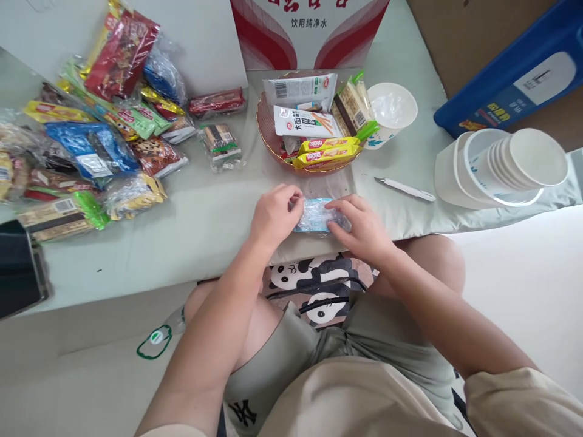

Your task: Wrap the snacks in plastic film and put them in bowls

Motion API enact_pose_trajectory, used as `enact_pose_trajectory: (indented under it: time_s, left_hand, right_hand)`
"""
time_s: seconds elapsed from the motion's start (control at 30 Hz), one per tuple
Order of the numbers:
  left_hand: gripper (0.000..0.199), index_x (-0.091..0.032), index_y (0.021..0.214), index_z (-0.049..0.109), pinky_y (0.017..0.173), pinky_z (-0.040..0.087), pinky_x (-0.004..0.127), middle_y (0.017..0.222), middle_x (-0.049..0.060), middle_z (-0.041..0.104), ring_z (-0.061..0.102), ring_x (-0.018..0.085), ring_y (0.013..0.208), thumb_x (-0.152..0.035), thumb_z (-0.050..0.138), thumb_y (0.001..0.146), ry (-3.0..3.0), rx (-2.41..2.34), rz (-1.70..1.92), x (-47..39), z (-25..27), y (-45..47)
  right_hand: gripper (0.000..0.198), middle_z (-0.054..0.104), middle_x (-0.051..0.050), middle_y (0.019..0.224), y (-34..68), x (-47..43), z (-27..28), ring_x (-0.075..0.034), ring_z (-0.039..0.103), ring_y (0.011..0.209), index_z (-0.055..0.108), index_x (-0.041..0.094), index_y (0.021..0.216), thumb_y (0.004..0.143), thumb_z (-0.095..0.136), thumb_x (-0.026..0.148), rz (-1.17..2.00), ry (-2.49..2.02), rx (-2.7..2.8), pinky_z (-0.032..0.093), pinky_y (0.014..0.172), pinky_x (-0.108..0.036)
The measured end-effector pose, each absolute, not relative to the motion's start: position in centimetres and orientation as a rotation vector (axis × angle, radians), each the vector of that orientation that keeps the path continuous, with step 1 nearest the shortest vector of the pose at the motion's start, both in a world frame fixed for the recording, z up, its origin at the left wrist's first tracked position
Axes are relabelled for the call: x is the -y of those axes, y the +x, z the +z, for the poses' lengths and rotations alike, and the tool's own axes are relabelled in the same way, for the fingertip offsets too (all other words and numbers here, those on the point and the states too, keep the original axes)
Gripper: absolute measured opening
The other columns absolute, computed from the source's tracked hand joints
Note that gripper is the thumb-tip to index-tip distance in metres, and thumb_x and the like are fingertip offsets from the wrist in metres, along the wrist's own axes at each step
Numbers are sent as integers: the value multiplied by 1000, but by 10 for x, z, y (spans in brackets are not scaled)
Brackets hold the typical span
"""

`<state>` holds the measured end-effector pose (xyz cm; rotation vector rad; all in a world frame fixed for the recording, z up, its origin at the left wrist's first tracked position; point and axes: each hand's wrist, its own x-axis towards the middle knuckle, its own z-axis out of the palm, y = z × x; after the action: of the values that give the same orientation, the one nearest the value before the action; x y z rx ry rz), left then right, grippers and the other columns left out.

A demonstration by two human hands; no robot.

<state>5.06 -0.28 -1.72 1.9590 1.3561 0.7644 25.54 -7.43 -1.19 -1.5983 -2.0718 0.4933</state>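
A small light-blue packet in clear crinkled plastic [314, 213] lies near the table's front edge, between my two hands. My left hand [276, 212] has its fingers curled in a pinch at the packet's left end. Over the right end, my right hand [359, 226] grips with thumb and index finger set a little apart. Just behind them is a clear, gold-rimmed bowl [263, 130] filled with wrapped snacks, among them yellow packets [325, 152] and a white packet with an orange stick picture [305, 122]. The print on the blue packet is too small to read.
Many wrapped snacks [95, 142] are heaped at the left, near a dark device [20, 270]. A white paper cup [392, 112] stands beside the bowl. A utility knife [404, 189] lies at right, before white tubs with stacked cups [455, 170]. Boxes [310, 42] stand behind.
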Motion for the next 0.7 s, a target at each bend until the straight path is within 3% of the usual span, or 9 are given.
enact_pose_trajectory:
  time_s: [0.13, 0.27, 0.33, 0.4, 0.5, 0.6, 0.7]
  left_hand:
    - [11, -20, 84, 67, 70, 46, 30, 81, 2, 70, 60, 15, 69, -19, 57, 87, 1936, -1485, 793, -3, -17, 36]
    - [9, -20, 83, 64, 69, 49, 30, 81, 1, 70, 60, 15, 67, -18, 55, 84, 1819, -1691, 869, -7, -15, 22]
    - [15, -20, 92, 64, 74, 53, 31, 94, 4, 73, 67, 17, 80, -17, 54, 82, 1838, -1629, 988, -6, -13, 16]
    - [23, -22, 103, 66, 94, 56, 36, 115, 7, 73, 68, 23, 108, -21, 60, 81, 2019, -1366, 996, -4, -9, 12]
    - [32, -23, 108, 70, 118, 45, 47, 135, 9, 69, 58, 31, 136, -32, 75, 77, 2277, -986, 733, -1, -6, 10]
    - [11, -21, 91, 72, 101, 55, 40, 113, 7, 77, 71, 24, 111, -29, 65, 88, 2218, -994, 599, 1, -6, 12]
    - [13, -20, 83, 67, 71, 56, 28, 80, 2, 75, 70, 15, 74, -26, 59, 91, 1962, -1160, 780, -1, -7, 15]
  right_hand:
    - [17, 67, -8, 96, 275, 71, -20, -25, 66, 97, 69, 23, 96, 90, 55, 17, 502, -1461, 2001, 55, 86, -42]
    - [13, 68, -5, 93, 294, 65, -23, -26, 69, 100, 58, 25, 82, 84, 56, 12, 521, -1306, 1823, 54, 93, -45]
    - [13, 70, -4, 93, 299, 57, -24, -26, 70, 103, 52, 25, 80, 84, 58, 15, 603, -1253, 1683, 53, 98, -48]
    - [13, 70, -3, 91, 301, 49, -26, -26, 71, 103, 48, 26, 80, 84, 58, 19, 695, -1220, 1543, 53, 98, -48]
    - [18, 64, 0, 81, 302, 41, -31, -25, 71, 97, 44, 26, 77, 82, 60, 25, 780, -1188, 1365, 54, 93, -46]
    - [21, 55, 2, 72, 304, 37, -37, -21, 68, 79, 40, 25, 75, 79, 60, 24, 847, -1190, 1211, 53, 79, -38]
    - [16, 54, 3, 73, 310, 34, -43, -16, 60, 66, 40, 25, 78, 77, 54, 18, 832, -1263, 1123, 45, 65, -31]
